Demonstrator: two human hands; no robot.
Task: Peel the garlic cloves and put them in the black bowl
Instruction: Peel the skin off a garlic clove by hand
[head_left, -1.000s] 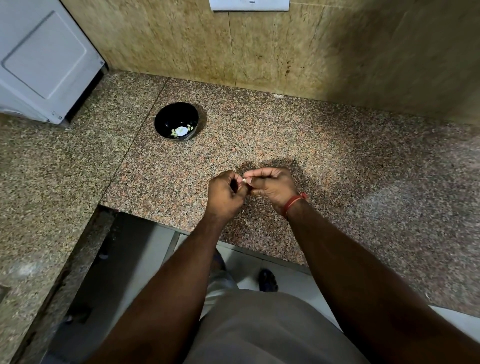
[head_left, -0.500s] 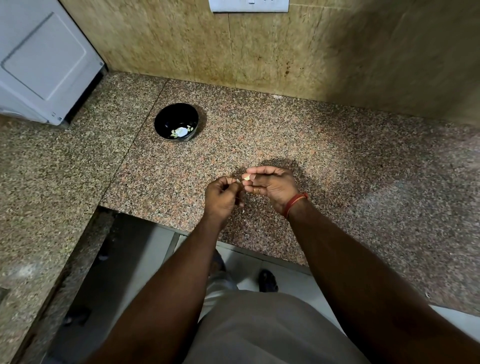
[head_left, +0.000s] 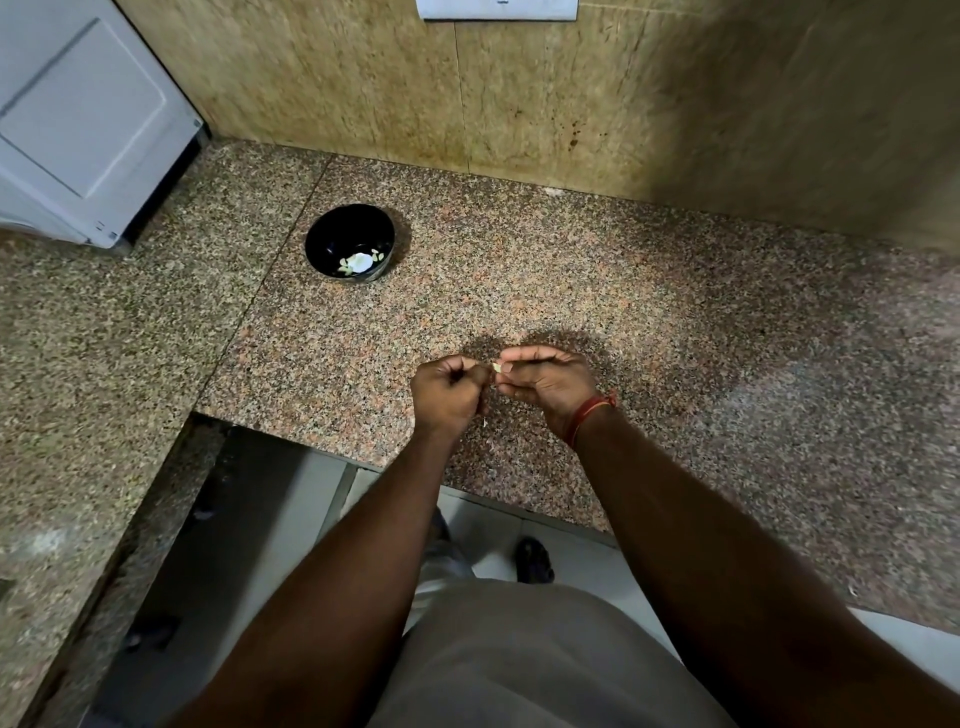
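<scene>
My right hand (head_left: 548, 382) pinches a small pale garlic clove (head_left: 497, 368) between thumb and fingertips, above the granite counter (head_left: 571, 270). My left hand (head_left: 449, 389) is curled right beside it, its fingertips touching the clove's left end; whether it grips skin is too small to tell. The black bowl (head_left: 332, 236) stands farther back and to the left, with a few pale peeled cloves (head_left: 358, 262) lying inside it. A tiny flake of skin (head_left: 485, 422) shows just below my left hand.
A white appliance (head_left: 88, 119) sits on the counter at the far left corner. A tiled wall (head_left: 519, 98) backs the counter. The counter's front edge (head_left: 322, 449) runs just under my wrists, with floor and a dark shoe (head_left: 532, 561) below.
My left hand pulled a little away from the clove, then came back against it. A small flake of skin now shows below that hand. The bowl has not moved.
</scene>
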